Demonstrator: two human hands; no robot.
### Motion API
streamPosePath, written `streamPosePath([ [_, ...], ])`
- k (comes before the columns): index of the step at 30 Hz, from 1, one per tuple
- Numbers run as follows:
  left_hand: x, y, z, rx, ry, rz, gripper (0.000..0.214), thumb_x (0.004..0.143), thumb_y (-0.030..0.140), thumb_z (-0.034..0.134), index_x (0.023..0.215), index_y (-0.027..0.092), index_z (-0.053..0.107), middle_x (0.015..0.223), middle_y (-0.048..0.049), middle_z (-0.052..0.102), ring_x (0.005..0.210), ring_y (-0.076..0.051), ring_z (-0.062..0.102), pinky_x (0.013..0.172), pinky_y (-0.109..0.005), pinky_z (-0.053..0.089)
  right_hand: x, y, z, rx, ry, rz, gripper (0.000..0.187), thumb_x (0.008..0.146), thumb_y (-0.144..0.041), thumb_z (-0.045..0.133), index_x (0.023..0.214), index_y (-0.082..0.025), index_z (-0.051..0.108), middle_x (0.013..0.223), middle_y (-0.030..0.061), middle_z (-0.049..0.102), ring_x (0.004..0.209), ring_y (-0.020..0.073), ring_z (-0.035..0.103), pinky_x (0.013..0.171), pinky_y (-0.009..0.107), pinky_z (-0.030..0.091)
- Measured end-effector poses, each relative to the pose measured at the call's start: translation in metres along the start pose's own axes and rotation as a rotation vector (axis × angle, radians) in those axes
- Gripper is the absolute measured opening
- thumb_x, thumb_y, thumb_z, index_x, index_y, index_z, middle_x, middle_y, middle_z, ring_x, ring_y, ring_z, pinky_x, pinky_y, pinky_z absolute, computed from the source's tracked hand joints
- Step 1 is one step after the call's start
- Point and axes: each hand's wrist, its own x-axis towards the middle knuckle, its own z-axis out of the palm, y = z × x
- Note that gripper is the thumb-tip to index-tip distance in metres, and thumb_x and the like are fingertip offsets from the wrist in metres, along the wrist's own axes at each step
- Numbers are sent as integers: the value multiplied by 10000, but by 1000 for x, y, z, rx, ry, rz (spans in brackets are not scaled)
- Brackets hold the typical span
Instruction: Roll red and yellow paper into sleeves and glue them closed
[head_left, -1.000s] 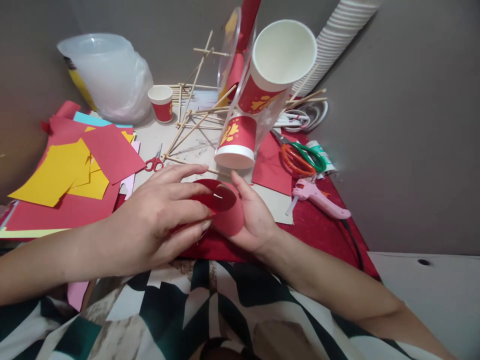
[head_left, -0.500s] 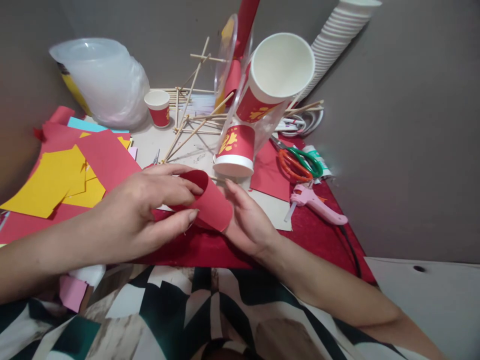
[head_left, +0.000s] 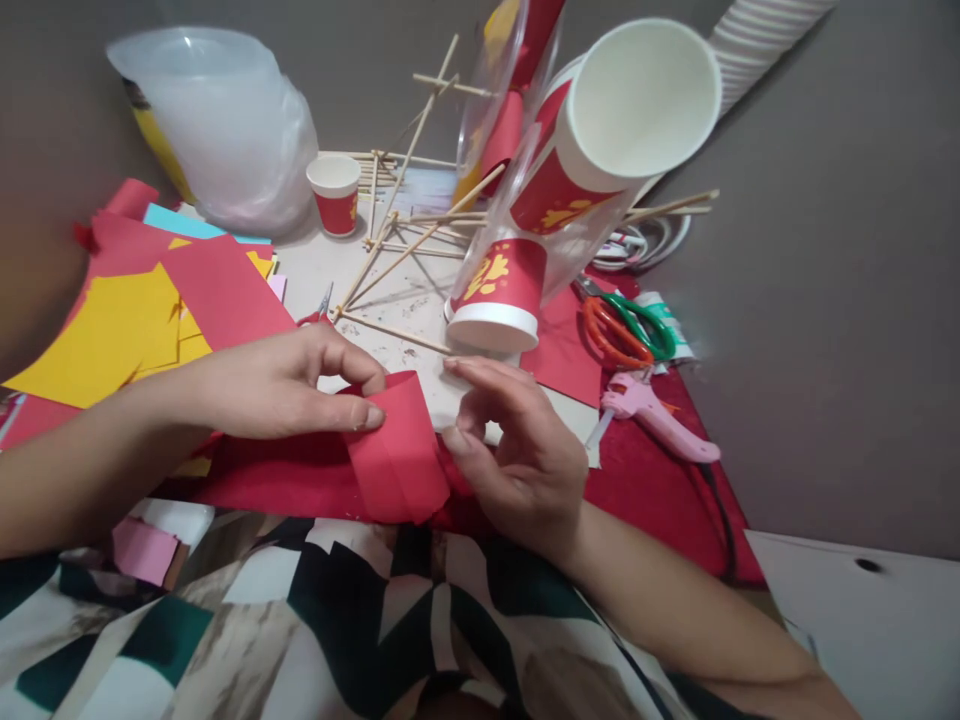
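A red paper tube (head_left: 397,450) lies flattened on a red sheet near the table's front edge. My left hand (head_left: 285,385) pinches its upper left edge between thumb and fingers. My right hand (head_left: 517,450) touches its right side, fingers curled, thumb against the paper. Just behind my hands stands an upside-down red paper cup (head_left: 499,295) joined to a tilted, larger red cup (head_left: 615,120) and a frame of wooden sticks (head_left: 405,235).
Yellow and red paper sheets (head_left: 142,320) pile at the left. Orange and green scissors (head_left: 626,325) and a pink glue gun (head_left: 656,410) lie at the right. A small red cup (head_left: 335,195), a plastic bag (head_left: 217,120) and stacked white cups (head_left: 757,50) stand behind.
The red paper roll has been pressed flat and turned so its length points toward me. My right hand moved from under it to its right side. The view shifted closer.
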Motion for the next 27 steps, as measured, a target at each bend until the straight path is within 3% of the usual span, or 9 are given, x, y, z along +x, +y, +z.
streamPosePath([
  [2,7,-3,7,72,-265,-51,185,763,304,740,639,167,723,626,-20,632,554,-157,573,508,-238,459,4,0,-2,-33,-79,41,419,881,-260,647,1297,-266,599,1286,106,649,616,122,535,576,308,508],
  [3,10,-4,11,85,-322,-61,192,783,320,718,664,169,733,649,-25,644,572,-164,579,529,-244,463,6,0,-3,-55,-130,60,393,885,-276,644,1277,-256,611,1230,98,672,596,114,522,558,295,493],
  [6,17,-10,18,61,-317,-60,191,760,342,734,666,176,745,631,-20,643,556,-159,565,536,-246,439,14,1,-5,-98,-270,91,279,881,-330,653,1138,-225,681,902,38,712,553,107,488,549,273,456],
  [9,20,-18,19,51,-334,-58,212,778,357,712,658,183,726,597,-4,612,527,-135,524,519,-232,396,17,2,-5,-87,-342,184,175,860,-336,664,972,-211,715,658,-27,606,506,93,419,523,250,395],
  [16,22,-33,18,61,-331,-42,230,817,395,672,789,182,754,700,-23,681,579,-142,594,529,-223,430,20,5,-8,206,-487,488,214,834,-370,693,759,-173,655,621,-43,501,549,84,412,506,220,324],
  [19,23,-31,19,32,-172,14,185,811,361,694,884,200,750,818,-16,729,711,-156,669,614,-223,505,22,7,-7,340,-400,536,187,799,-333,738,757,-168,660,646,-37,551,570,82,464,523,210,359],
  [23,18,-19,15,-11,288,143,197,804,283,718,984,202,717,978,-30,748,943,-200,705,814,-304,569,22,7,-2,479,-198,566,178,771,-294,777,765,-174,646,597,-57,562,472,54,451,458,187,356],
  [25,13,-15,10,-6,445,198,160,826,271,714,962,188,703,938,-44,746,916,-205,707,807,-337,570,20,6,0,513,-132,578,195,765,-307,788,774,-181,640,569,-66,561,420,49,437,416,182,341],
  [27,7,-15,5,24,502,207,114,853,285,701,907,185,699,845,-45,738,817,-195,701,727,-334,564,17,4,1,530,-103,565,191,767,-311,789,784,-187,645,572,-63,578,405,52,458,406,183,355],
])
